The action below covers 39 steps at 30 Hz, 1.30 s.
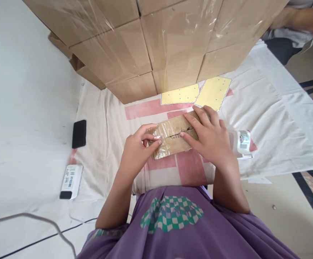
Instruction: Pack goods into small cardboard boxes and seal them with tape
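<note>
- Here, the small cardboard box [169,146] lies slightly aslant on the cloth [275,133], in front of my body, with both my hands on it.
- My left hand [136,151] is at the box's left end. Thumb and a fingertip nearly meet over the glossy tape [160,154]; cannot tell whether they pinch it or only press.
- My right hand [212,138] lies over the right end, fingers spread and loosely bent toward the far edge, thumb flat on top beside a dark, ragged slit [175,135]. Not closed around anything.
- Just beyond the box: two yellow sheets [180,94] with wavy edges and small dots, the right one close to my fingertips.
- Behind them, a stack of large cartons [175,46] under clear wrap.
- Near my right wrist, a clear container [243,142] with a label, partly hidden.
- Well off to my left: a black flat object [79,133], and nearer me a white pack [71,181].
- Upper right, another person's forearm [307,18].
</note>
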Motion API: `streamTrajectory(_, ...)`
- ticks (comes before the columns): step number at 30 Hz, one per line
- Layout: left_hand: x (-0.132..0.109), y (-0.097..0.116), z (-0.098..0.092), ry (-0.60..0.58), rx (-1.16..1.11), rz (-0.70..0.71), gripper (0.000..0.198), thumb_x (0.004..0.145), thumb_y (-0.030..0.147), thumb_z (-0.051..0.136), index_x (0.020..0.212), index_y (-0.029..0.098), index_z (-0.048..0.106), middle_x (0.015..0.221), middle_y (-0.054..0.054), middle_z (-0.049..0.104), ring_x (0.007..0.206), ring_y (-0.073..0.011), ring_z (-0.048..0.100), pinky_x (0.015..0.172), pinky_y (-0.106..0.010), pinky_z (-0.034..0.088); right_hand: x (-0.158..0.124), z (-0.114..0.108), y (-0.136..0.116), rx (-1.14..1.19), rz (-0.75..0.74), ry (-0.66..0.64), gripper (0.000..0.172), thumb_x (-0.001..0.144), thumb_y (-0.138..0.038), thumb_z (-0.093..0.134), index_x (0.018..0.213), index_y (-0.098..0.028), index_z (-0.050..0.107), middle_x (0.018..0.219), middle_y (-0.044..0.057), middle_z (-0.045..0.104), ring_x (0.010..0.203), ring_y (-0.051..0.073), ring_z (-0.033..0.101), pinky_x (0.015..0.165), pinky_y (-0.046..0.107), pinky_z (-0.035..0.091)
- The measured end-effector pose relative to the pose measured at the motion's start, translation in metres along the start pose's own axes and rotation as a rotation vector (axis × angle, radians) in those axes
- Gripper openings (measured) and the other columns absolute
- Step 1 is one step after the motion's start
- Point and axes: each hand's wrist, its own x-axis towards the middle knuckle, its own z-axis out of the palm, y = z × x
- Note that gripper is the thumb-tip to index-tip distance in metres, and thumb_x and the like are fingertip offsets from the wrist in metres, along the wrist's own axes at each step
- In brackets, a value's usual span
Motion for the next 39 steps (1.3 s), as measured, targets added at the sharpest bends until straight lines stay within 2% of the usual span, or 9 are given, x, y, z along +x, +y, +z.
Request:
streamTrajectory(3, -0.003, 0.002, 0.003, 0.016, 0.127, 0.062, 0.045, 0.084, 0.026, 0.077, 0.128, 0.031, 0.066, 0.091, 0.005, 0.079, 0.07, -0.016, 0.061, 0.085, -0.034, 0.047, 0.0, 0.002, 0.002, 0.024, -0.025, 0.027, 0.057, 0.104, -0.057, 0.039, 0.153, -0.029, 0.048, 0.162, 0.012, 0.045, 0.148, 0.042, 0.033, 0.1, 0.058, 0.046)
streamTrajectory(8, -0.006, 0.006, 0.006, 0.081, 0.357, 0.155, 0.049, 0.087, 0.023, 0.076, 0.133, 0.031, 0.063, 0.098, 0.002, 0.08, 0.094, -0.0241, 0.065, 0.097, -0.043, 0.042, -0.001, 0.004, 0.004, 0.028, -0.033, 0.037, 0.057, 0.104, -0.057, 0.039, 0.153, -0.028, 0.047, 0.162, 0.012, 0.044, 0.147, 0.042, 0.033, 0.1, 0.057, 0.046)
streamTrajectory(19, 0.001, -0.011, 0.019, 0.238, 0.185, 0.178, 0.039, 0.088, 0.027, 0.077, 0.126, 0.03, 0.069, 0.095, 0.002, 0.081, 0.1, -0.0254, 0.062, 0.098, -0.043, 0.046, 0.001, 0.003, 0.001, 0.015, -0.002, 0.047, 0.057, 0.104, -0.057, 0.039, 0.152, -0.028, 0.048, 0.157, 0.014, 0.048, 0.145, 0.043, 0.034, 0.099, 0.06, 0.047)
streamTrajectory(22, 0.006, -0.017, 0.021, 0.28, 0.149, 0.175, 0.039, 0.088, 0.029, 0.077, 0.126, 0.03, 0.071, 0.111, 0.0, 0.08, 0.111, -0.0259, 0.061, 0.103, -0.044, 0.046, 0.001, 0.003, 0.0, 0.013, 0.009, 0.056, 0.057, 0.103, -0.057, 0.041, 0.151, -0.028, 0.049, 0.155, 0.014, 0.049, 0.143, 0.043, 0.036, 0.098, 0.06, 0.048)
streamTrajectory(25, 0.013, -0.023, 0.018, 0.287, 0.126, 0.173, 0.054, 0.082, 0.03, 0.081, 0.134, 0.03, 0.067, 0.139, -0.003, 0.069, 0.127, -0.0286, 0.057, 0.108, -0.045, 0.045, 0.002, 0.005, -0.003, 0.016, 0.035, 0.069, 0.056, 0.101, -0.056, 0.045, 0.149, -0.028, 0.053, 0.152, 0.014, 0.052, 0.141, 0.043, 0.037, 0.097, 0.06, 0.049)
streamTrajectory(29, 0.025, -0.027, 0.015, 0.189, 0.003, 0.099, 0.049, 0.083, 0.033, 0.078, 0.132, 0.029, 0.068, 0.135, -0.004, 0.07, 0.126, -0.0281, 0.06, 0.108, -0.043, 0.045, 0.002, 0.003, -0.006, 0.055, 0.061, 0.082, 0.055, 0.1, -0.056, 0.048, 0.147, -0.028, 0.055, 0.151, 0.013, 0.053, 0.142, 0.043, 0.038, 0.1, 0.063, 0.049)
streamTrajectory(32, 0.035, -0.035, 0.013, 0.125, -0.108, 0.069, 0.038, 0.084, 0.037, 0.075, 0.12, 0.027, 0.073, 0.122, -0.003, 0.074, 0.118, -0.0268, 0.064, 0.102, -0.04, 0.047, -0.003, -0.004, 0.007, 0.135, 0.024, 0.039, 0.065, 0.097, -0.06, 0.053, 0.154, -0.029, 0.048, 0.164, 0.014, 0.04, 0.15, 0.044, 0.032, 0.108, 0.068, 0.044)
streamTrajectory(36, 0.058, -0.058, 0.009, -0.048, -0.294, 0.115, 0.044, 0.083, 0.044, 0.074, 0.122, 0.025, 0.071, 0.121, -0.004, 0.072, 0.113, -0.027, 0.066, 0.095, -0.037, 0.05, -0.02, -0.007, 0.046, 0.372, -0.053, -0.098, 0.105, 0.086, -0.069, 0.068, 0.169, -0.033, 0.013, 0.178, 0.01, 0.007, 0.161, 0.043, 0.015, 0.122, 0.067, 0.031)
streamTrajectory(39, 0.079, -0.075, 0.012, -0.211, -0.471, 0.131, 0.048, 0.082, 0.048, 0.073, 0.121, 0.022, 0.07, 0.116, -0.005, 0.073, 0.105, -0.0268, 0.067, 0.085, -0.033, 0.052, -0.032, 0.004, 0.067, 0.558, -0.08, -0.153, 0.124, 0.082, -0.067, 0.075, 0.169, -0.033, -0.006, 0.178, 0.011, 0.005, 0.163, 0.037, 0.014, 0.128, 0.059, 0.028)
